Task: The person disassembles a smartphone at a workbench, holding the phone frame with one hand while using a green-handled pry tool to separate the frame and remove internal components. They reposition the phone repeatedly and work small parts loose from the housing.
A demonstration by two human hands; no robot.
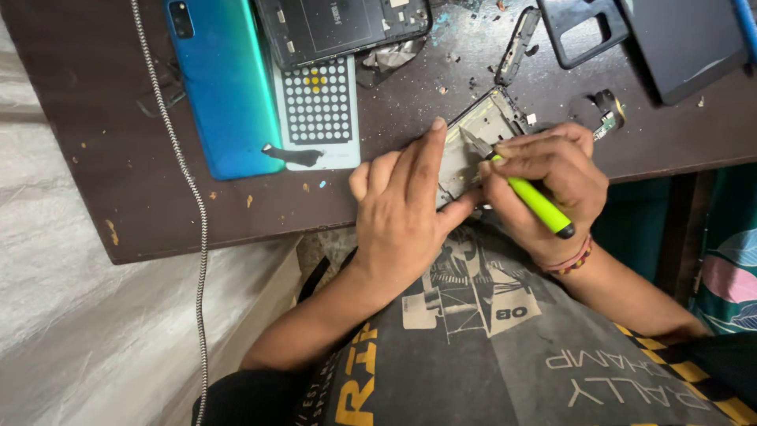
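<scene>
While left hand (406, 201) pins phone frame (479, 134), right hand (544, 185) grip on tool (536, 201).

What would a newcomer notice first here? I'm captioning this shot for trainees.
The two hands at centre: the left hand pins an opened phone frame at the table's near edge while the right hand works a lime-handled tool into it. Next, the blue-green phone back lying upper left.
</scene>
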